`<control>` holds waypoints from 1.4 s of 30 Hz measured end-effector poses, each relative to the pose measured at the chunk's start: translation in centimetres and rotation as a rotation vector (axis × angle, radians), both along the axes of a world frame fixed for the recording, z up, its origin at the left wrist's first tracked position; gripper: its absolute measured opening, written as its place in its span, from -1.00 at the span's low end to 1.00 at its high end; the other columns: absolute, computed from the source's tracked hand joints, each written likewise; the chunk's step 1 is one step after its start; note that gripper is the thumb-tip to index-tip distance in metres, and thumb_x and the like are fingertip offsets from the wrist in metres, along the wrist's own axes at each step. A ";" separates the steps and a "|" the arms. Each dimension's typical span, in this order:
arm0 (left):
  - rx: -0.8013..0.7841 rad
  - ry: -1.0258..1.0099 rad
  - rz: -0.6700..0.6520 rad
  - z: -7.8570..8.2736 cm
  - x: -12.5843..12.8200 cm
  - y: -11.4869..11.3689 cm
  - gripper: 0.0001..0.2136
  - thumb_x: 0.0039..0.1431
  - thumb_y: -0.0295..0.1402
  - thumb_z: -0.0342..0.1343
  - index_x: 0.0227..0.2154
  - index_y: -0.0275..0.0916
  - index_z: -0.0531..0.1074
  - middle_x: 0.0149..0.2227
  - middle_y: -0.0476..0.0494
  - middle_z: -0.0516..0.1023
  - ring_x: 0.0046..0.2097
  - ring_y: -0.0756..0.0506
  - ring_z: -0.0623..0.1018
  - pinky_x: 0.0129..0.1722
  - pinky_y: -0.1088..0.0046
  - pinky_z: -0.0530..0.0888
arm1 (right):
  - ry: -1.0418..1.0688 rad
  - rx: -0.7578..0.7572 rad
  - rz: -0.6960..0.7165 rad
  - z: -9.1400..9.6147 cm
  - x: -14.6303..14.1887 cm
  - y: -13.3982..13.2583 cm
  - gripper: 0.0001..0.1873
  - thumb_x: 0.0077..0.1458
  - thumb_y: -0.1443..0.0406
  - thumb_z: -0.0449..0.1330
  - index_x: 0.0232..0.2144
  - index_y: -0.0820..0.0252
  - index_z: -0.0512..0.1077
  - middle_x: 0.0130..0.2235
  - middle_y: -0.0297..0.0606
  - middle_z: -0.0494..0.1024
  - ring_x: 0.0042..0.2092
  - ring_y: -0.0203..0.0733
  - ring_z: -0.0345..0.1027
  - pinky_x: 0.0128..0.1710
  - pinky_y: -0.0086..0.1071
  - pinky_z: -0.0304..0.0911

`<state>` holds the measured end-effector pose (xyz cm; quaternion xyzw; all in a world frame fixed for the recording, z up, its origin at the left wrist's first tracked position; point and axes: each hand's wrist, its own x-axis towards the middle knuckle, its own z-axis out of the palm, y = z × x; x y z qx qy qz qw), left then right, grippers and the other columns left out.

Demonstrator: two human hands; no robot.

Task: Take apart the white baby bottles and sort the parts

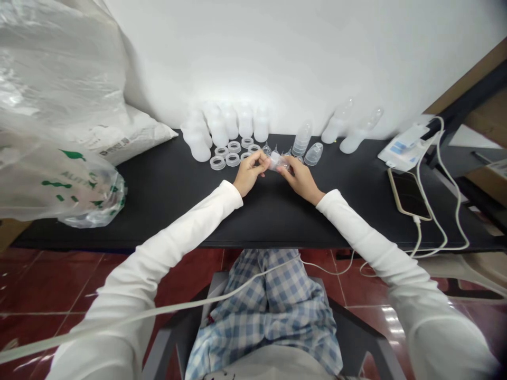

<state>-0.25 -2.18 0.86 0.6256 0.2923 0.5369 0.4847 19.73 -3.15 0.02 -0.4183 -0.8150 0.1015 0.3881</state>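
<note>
Hands meet low over the black table (166, 211), the left hand (247, 174) and the right hand (301, 180) both closed in a fingertip grasp on a small clear plastic piece (276, 161) (its exact shape is hard to make out behind the fingers). That piece is held toward the far side of the table, with a loose cluster of plastic rings (233, 160) to its left and small clear teats (266, 150) just beyond the hands. Farther back, frosted bottles (245, 122) stand in a row against the white wall (245, 53), while an upright bottle (301, 140) and a clear cap (313, 154) sit close to the right hand.

Clear plastic can be slick, so a loosened grasp could drop the piece among the rings and scatter them. A careless swing of the right hand could tip the upright bottle, which might then knock the light cap aside. Near the right end of the table, a phone (409, 194) trails a white cable (198, 295) over the near edge and across the person's lap, and a tug from a sleeve or knee could drag the phone toward that edge. At the left, a bulging plastic bag (59, 182) overhangs the table, where a wide reach could catch it.
</note>
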 end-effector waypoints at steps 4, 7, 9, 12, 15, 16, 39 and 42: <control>-0.110 -0.056 0.046 1.1 0.6 -0.9 -0.75 0.13 -0.30 0.24 -0.53 -0.21 0.30 -0.51 0.03 0.22 -0.47 0.03 0.27 -0.60 0.57 0.30 | -0.135 0.150 0.016 0.2 0.5 0.4 -0.35 0.34 -0.16 0.00 0.18 0.19 0.38 -0.07 -0.01 0.59 -0.08 0.04 0.46 0.00 -0.05 0.41; -0.290 -0.093 0.114 1.6 1.1 -1.5 -0.76 0.19 -0.37 0.15 -0.54 -0.21 0.25 -0.52 0.04 0.20 -0.50 0.05 0.25 -0.67 0.61 0.19 | -0.322 0.241 0.077 0.9 1.3 0.3 -0.52 0.46 0.07 -0.06 0.25 0.14 0.36 0.08 0.01 0.57 0.10 0.05 0.44 0.12 0.01 0.37; -0.418 -0.088 0.147 1.6 1.2 -1.7 -0.74 0.24 -0.37 0.11 -0.55 -0.22 0.25 -0.54 0.04 0.20 -0.53 0.05 0.25 -0.70 0.62 0.12 | -0.449 0.275 0.147 1.2 1.6 0.2 -0.54 0.48 0.26 -0.16 0.24 0.10 0.37 0.17 -0.01 0.53 0.19 0.01 0.40 0.16 0.01 0.35; -0.474 -0.076 0.152 1.5 1.3 -1.6 -0.66 0.27 -0.33 0.15 -0.59 -0.23 0.22 -0.58 0.06 0.18 -0.55 0.08 0.23 -0.71 0.63 0.09 | -0.543 0.341 0.204 1.1 1.9 0.2 -0.53 0.46 0.38 -0.18 0.17 0.09 0.43 0.19 -0.02 0.53 0.19 -0.02 0.40 0.12 -0.03 0.36; -0.429 -0.086 0.144 1.4 1.3 -1.5 -0.59 0.23 -0.25 0.26 -0.61 -0.24 0.21 -0.58 0.07 0.19 -0.56 0.11 0.23 -0.71 0.64 0.10 | -0.535 0.412 0.182 0.7 1.7 0.4 -0.56 0.44 0.41 -0.15 0.12 0.08 0.44 0.18 -0.04 0.52 0.15 -0.03 0.41 0.07 -0.08 0.35; -0.424 -0.081 0.141 1.3 1.2 -1.5 -0.58 0.22 -0.23 0.28 -0.61 -0.24 0.21 -0.58 0.08 0.19 -0.57 0.12 0.23 -0.71 0.64 0.10 | -0.517 0.420 0.167 0.7 1.6 0.4 -0.56 0.43 0.41 -0.15 0.11 0.07 0.44 0.18 -0.05 0.52 0.14 -0.03 0.41 0.07 -0.09 0.34; -0.503 -0.100 0.226 1.1 0.2 -0.5 -0.62 0.23 -0.34 0.23 -0.59 -0.23 0.17 -0.64 0.14 0.20 -0.63 0.15 0.21 -0.72 0.67 0.10 | -0.543 0.383 0.100 2.0 1.8 -0.5 -0.48 0.42 0.42 -0.10 0.18 -0.16 0.46 0.02 -0.20 0.58 -0.07 -0.13 0.37 -0.05 -0.20 0.21; -0.539 -0.144 0.228 1.2 -0.2 -0.4 -0.69 0.24 -0.35 0.21 -0.55 -0.24 0.24 -0.61 0.12 0.24 -0.60 0.14 0.25 -0.71 0.67 0.11 | -0.430 0.370 -0.014 1.8 2.7 0.0 -0.49 0.34 0.46 -0.06 0.07 -0.10 0.54 -0.12 -0.20 0.56 -0.14 -0.10 0.35 -0.10 -0.17 0.20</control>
